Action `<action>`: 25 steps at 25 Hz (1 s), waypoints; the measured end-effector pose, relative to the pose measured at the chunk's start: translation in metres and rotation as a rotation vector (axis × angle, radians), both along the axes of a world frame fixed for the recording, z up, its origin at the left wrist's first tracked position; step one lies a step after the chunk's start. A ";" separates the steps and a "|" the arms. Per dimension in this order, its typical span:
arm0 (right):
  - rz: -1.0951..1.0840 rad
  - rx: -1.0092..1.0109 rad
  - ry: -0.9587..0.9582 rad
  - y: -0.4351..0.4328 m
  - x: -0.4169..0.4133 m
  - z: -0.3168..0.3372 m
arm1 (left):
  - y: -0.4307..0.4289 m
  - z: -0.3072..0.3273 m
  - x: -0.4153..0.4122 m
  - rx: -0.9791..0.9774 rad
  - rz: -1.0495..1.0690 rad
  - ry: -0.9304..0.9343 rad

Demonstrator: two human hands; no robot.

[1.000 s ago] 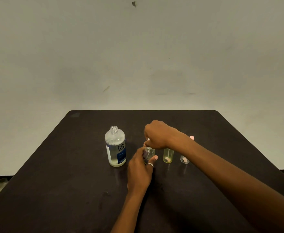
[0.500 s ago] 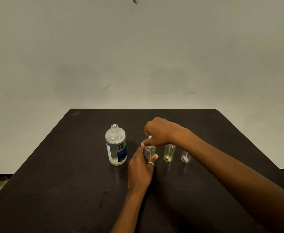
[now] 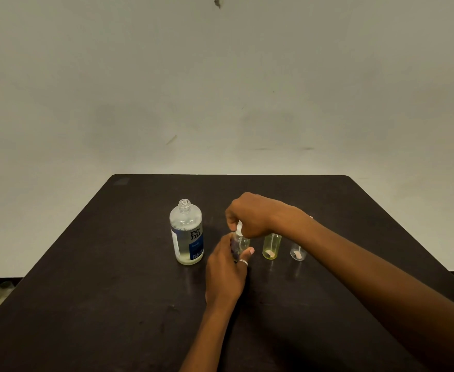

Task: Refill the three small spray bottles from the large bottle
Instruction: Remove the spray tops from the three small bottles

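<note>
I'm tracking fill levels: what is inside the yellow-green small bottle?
The yellow-green bottle shows a thin tube and a pale pinkish piece at its bottom. The right hand covers its top; any liquid level is unclear.

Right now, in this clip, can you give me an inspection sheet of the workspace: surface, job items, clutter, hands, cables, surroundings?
Surface: dark table, faintly scuffed.
Job's things: large bottle upright, uncapped, holds liquid; first small bottle, yellow-green small bottle and clear small bottle upright in a row beside it.
Clutter: pink bit past the right forearm; cannot tell what it is.
Grippers: left hand grips the first small bottle; right hand pinches its white spray top with its fingers.
Cables: nothing seen.
Surroundings: plain wall with a dark mark.
</note>
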State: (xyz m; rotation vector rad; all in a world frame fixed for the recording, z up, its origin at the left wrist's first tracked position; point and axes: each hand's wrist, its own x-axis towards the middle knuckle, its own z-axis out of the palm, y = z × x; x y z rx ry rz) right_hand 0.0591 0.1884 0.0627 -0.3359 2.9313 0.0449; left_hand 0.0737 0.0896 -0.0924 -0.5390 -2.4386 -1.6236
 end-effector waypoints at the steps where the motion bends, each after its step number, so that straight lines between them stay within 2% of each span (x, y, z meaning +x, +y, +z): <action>1: -0.005 -0.001 -0.010 0.000 0.000 0.000 | 0.000 0.000 0.000 -0.001 0.003 -0.001; 7: -0.120 0.142 0.166 -0.003 0.003 -0.004 | 0.001 -0.003 -0.002 -0.004 0.012 0.000; 15: 0.006 0.023 -0.031 -0.002 0.001 0.000 | 0.000 -0.002 0.000 0.013 0.006 0.025; 21: -0.113 0.135 0.144 -0.004 0.004 -0.005 | 0.001 -0.003 -0.001 0.016 0.011 0.013; 25: -0.064 0.146 0.104 -0.006 0.004 -0.005 | 0.000 -0.003 -0.001 0.016 0.009 0.014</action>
